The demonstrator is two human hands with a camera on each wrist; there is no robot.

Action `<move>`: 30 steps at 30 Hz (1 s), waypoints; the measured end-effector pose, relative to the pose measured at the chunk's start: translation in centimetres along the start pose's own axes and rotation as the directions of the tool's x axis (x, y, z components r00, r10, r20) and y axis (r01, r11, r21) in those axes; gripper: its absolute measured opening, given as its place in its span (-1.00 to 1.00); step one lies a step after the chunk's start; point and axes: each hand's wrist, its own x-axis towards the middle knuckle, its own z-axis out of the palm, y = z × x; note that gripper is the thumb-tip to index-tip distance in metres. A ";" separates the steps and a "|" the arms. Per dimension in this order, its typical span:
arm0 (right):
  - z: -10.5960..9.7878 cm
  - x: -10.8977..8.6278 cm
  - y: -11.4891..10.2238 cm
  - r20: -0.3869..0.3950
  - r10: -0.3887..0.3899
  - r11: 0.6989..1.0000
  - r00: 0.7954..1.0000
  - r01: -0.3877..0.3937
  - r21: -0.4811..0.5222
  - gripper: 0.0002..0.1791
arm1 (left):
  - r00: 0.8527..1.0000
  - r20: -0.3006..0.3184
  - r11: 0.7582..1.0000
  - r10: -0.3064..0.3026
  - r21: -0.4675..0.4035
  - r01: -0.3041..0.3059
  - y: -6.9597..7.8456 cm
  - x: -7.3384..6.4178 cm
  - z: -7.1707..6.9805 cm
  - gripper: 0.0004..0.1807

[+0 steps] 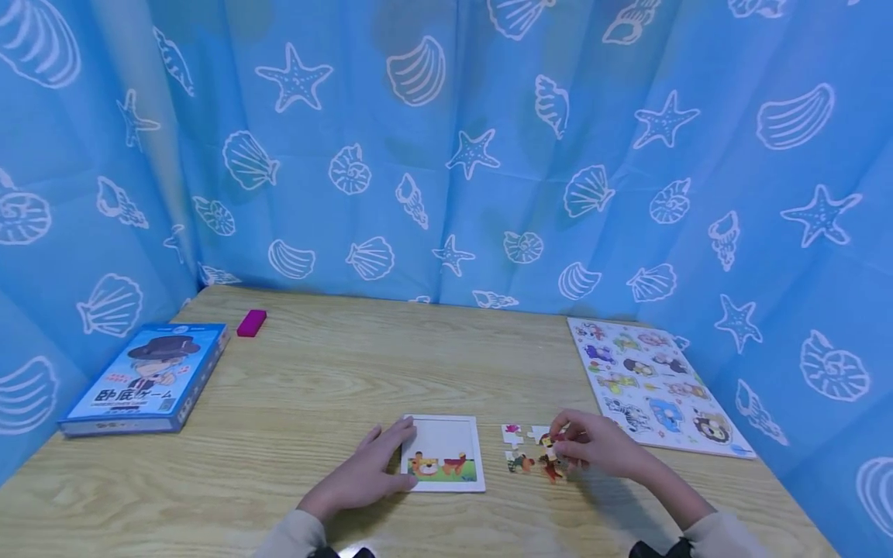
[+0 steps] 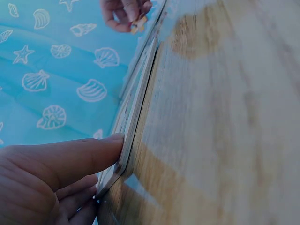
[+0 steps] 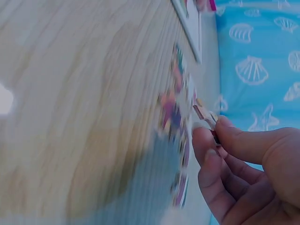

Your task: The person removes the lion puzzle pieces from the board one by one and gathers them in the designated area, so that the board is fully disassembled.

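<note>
A white-framed puzzle tray lies on the table, with an animal picture along its lower part. My left hand holds it at the left side, the thumb near the lower corner and the fingers at the upper one. In the left wrist view the thumb presses on the tray's edge. To the right, my right hand pinches a small puzzle piece between thumb and fingertips, over several loose jigsaw pieces. The fingers partly hide some of those pieces.
A large board with animal pictures lies at the right, behind the right hand. The blue game box sits at the far left, with a magenta block beyond it. A blue shell-patterned curtain surrounds the table.
</note>
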 end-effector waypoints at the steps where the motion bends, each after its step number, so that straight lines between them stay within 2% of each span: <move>1: -0.2 -0.3 0.3 -0.002 0.009 1.000 1.000 -0.009 -0.010 -0.89 | 1.000 -0.003 1.000 -0.002 0.005 0.002 0.0 0.0 0.0 -0.23; 12: -0.9 -2.3 2.4 0.021 0.095 0.996 0.995 -0.095 0.002 -0.87 | 1.000 0.000 1.000 0.004 0.006 -0.004 -0.2 0.1 0.0 -0.23; 23: -0.6 -2.5 3.3 -0.033 0.149 0.989 0.988 -0.150 -0.022 -0.82 | 1.000 0.001 1.000 0.003 -0.005 -0.003 0.0 0.0 0.0 -0.23; 30: -0.6 -2.6 3.3 -0.041 0.161 0.987 0.986 -0.160 0.010 -0.78 | 1.000 -0.001 1.000 0.007 0.005 -0.007 -0.1 0.0 -0.1 -0.24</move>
